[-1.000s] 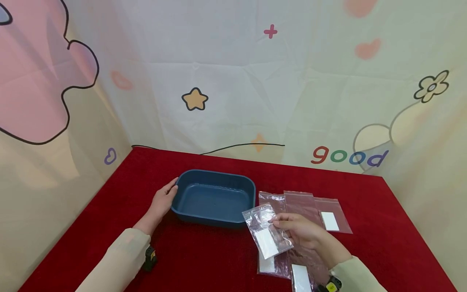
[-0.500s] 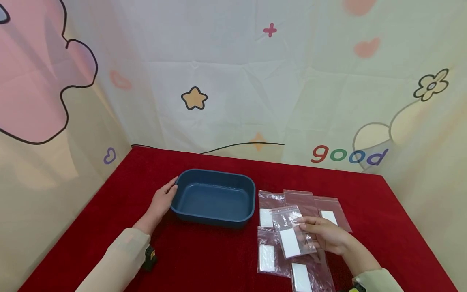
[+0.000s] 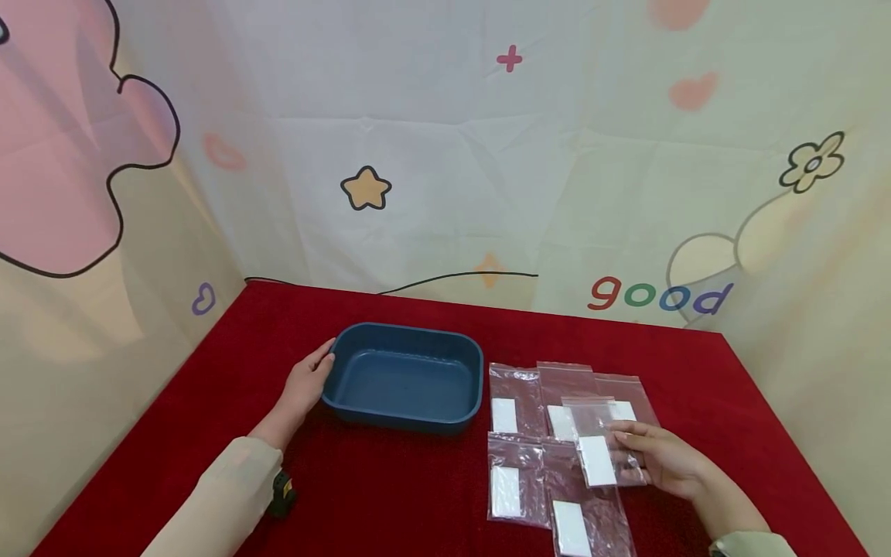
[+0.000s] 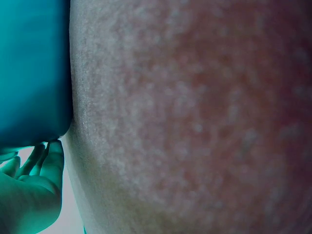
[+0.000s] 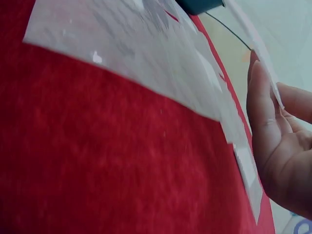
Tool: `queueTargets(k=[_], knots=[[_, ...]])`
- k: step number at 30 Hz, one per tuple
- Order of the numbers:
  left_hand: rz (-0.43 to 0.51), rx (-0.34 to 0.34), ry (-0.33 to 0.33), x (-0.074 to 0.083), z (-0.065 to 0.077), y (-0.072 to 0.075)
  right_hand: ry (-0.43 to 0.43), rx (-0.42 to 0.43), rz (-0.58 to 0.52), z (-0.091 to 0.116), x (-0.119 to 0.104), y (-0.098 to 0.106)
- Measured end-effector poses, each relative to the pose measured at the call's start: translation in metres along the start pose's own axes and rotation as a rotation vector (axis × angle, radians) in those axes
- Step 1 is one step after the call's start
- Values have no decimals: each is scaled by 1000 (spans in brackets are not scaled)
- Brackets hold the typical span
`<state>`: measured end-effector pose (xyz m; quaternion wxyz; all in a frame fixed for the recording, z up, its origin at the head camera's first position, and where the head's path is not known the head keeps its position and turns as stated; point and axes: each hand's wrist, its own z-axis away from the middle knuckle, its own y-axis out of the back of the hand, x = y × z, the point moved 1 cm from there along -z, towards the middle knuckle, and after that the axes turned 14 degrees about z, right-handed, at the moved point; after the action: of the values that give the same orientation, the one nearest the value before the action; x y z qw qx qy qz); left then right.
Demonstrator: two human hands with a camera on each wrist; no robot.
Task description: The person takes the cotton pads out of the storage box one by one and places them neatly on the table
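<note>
A small clear zip-lock bag (image 3: 599,445) with a white block or card in its lower corner hangs from my right hand (image 3: 671,460). In the head view the thumb and fingers pinch its right side, above other bags; in the right wrist view its edge runs between thumb and fingers (image 5: 287,131). My left hand (image 3: 306,383) rests against the left end of a deep blue tub (image 3: 404,422), whose inside is bare. Extended fingers touch the tub's outer wall in the left wrist view, where the hand (image 4: 31,190) is partly cut off.
Several similar bags, such as the nearer left one (image 3: 504,491) and the lower one (image 3: 571,530), lie in overlapping rows right of the tub. A red cloth (image 3: 404,487) covers the table. Printed curtains (image 3: 445,193) close off the back and sides.
My right hand has carried the pinched bag rightward from beside the tub to over the right-hand bags, uncovering the left ones. The left hand stays at the tub.
</note>
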<state>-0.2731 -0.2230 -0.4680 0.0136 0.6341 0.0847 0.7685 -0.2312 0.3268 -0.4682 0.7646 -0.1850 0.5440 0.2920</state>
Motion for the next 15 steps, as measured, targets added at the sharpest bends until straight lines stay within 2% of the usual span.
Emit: queueTargets(k=[6,15], knots=[[2,-8,-1,-1,0,-1,22,-7,-34,13,8,13],[2,-8,1,0,0,-4,-53,46,3,35,14,28]])
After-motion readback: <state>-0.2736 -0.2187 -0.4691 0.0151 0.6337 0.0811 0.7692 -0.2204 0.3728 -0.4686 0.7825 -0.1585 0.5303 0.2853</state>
